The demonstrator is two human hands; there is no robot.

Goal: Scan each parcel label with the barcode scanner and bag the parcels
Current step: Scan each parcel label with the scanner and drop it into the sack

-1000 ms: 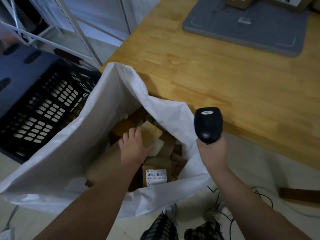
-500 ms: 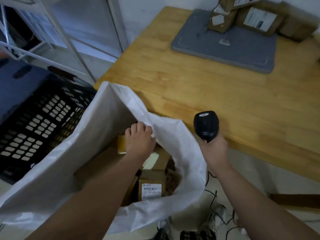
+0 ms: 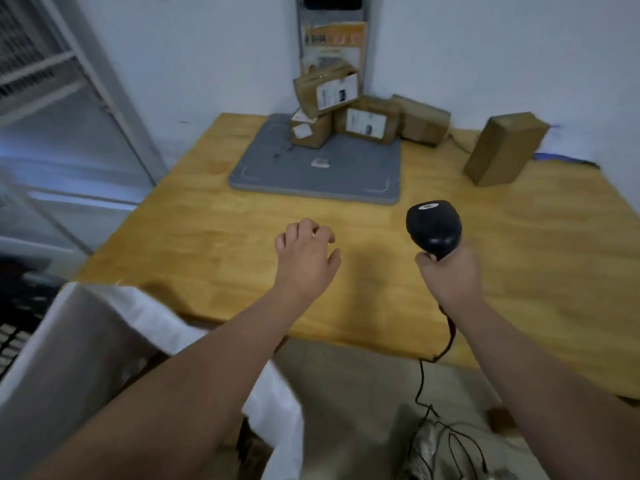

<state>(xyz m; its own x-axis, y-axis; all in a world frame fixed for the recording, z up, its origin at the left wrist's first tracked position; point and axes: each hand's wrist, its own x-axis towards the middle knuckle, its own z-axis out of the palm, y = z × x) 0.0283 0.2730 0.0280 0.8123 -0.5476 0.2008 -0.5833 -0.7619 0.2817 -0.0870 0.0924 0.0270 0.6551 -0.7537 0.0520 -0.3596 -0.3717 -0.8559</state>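
My right hand grips the handle of the black barcode scanner, held upright over the wooden table. My left hand hovers empty above the table's middle, fingers loosely curled. Several brown cardboard parcels with white labels are piled at the far edge, partly on a grey mat. Another brown parcel stands alone to the right. The white bag sits at lower left beside the table; its contents are hidden from here.
A black slotted crate lies at the far left behind the bag. The scanner's black cable hangs off the table's front edge to the floor. A metal shelf frame stands at the left by the wall.
My left hand let go of the parcel in the bag and rose over the table. My view lifted from the bag to the parcels at the back. The scanner stayed in my right hand.
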